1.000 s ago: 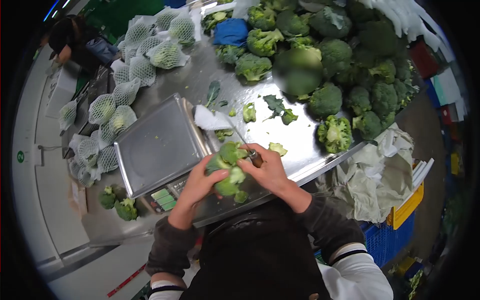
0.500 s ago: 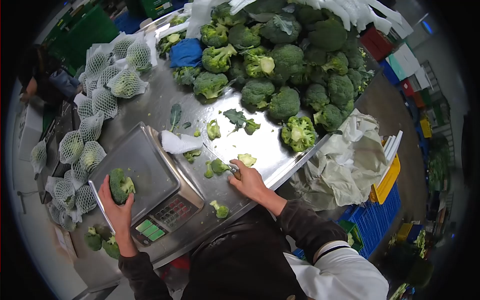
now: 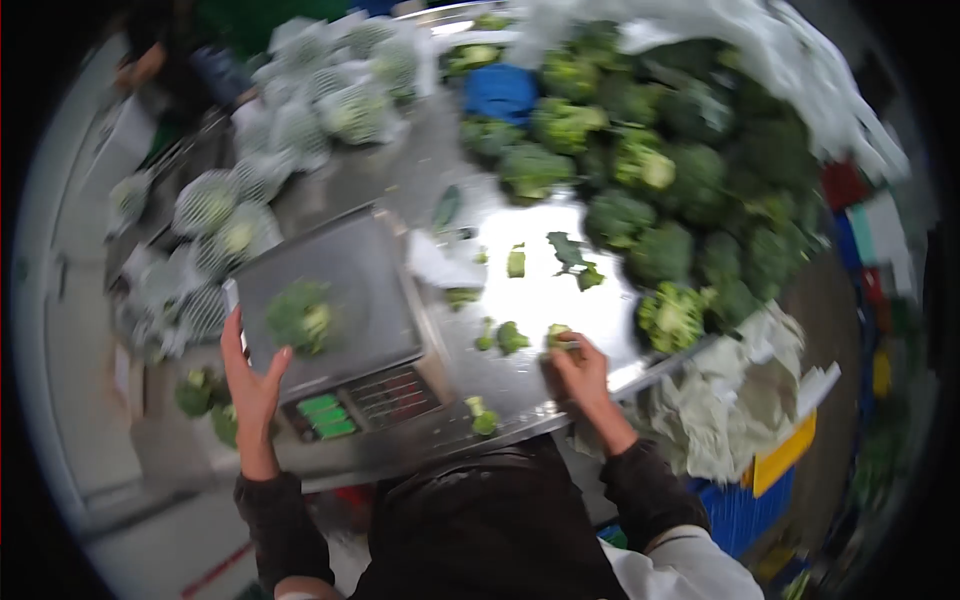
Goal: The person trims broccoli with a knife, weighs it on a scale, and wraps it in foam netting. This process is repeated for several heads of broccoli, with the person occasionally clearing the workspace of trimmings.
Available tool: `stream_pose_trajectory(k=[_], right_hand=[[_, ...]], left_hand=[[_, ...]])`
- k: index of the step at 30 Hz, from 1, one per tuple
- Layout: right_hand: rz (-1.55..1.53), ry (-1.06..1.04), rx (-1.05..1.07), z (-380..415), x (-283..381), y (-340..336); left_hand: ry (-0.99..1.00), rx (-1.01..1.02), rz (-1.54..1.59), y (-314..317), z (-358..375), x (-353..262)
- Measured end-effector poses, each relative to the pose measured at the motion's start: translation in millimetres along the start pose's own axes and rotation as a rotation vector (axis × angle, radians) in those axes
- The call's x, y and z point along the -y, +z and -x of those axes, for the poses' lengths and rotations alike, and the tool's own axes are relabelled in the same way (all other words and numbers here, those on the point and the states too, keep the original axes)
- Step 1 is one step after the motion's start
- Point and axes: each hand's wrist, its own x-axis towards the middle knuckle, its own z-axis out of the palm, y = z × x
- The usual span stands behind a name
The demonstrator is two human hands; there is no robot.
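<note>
On the metal plate of the scale [image 3: 340,270] rests a broccoli head [image 3: 300,318]. My left hand [image 3: 252,390] is just beside it, open, thumb and fingers spread at the plate's edge. My right hand [image 3: 585,375] is closed over the bench, its fingertips at a pale cut broccoli piece [image 3: 558,333]. A small knife [image 3: 571,345] shows in its grip, mostly hidden and blurred. Small florets [image 3: 511,338] and a stem piece [image 3: 484,418] lie between the scale and this hand. White foam netting [image 3: 445,262] lies against the scale's side.
A large broccoli pile [image 3: 680,180] covers the bench's far right, with a blue cloth [image 3: 500,95] at its left. Netted broccoli heads [image 3: 240,235] line the left side. Crumpled plastic [image 3: 720,400] and a blue crate [image 3: 745,515] stand right of the bench. Another person's hand [image 3: 142,68] shows upper left.
The view has swung, shifting the bench rightward. My left hand has let go of the broccoli head, which now sits on the scale. My right hand has come to the pale cut piece.
</note>
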Motion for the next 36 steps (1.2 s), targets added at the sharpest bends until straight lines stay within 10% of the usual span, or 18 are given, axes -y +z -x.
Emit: stream_pose_trajectory(k=[8,16,26,29,36], right_hand=[[-0.108,0.02,0.047,-26.0,13.0,25.3],[-0.051,0.075,0.044,-8.8,62.3,61.2],[0.036,0.095,0.004,30.2,71.1,79.1],[0.038,0.069,0.028,36.3,72.1,76.1],[-0.067,0.043,0.11,31.7,83.9,77.4]], left_hand=[[-0.61,-0.654,0.026,-166.9,41.3,141.3],[-1.098,-0.588,0.205,-184.4,49.3,264.4],[-0.86,-0.558,0.033,-152.7,12.6,368.2],[-0.974,-0.593,0.374,-160.6,11.9,293.1],[-0.173,-0.322,0.71,-141.4,12.0,102.6]])
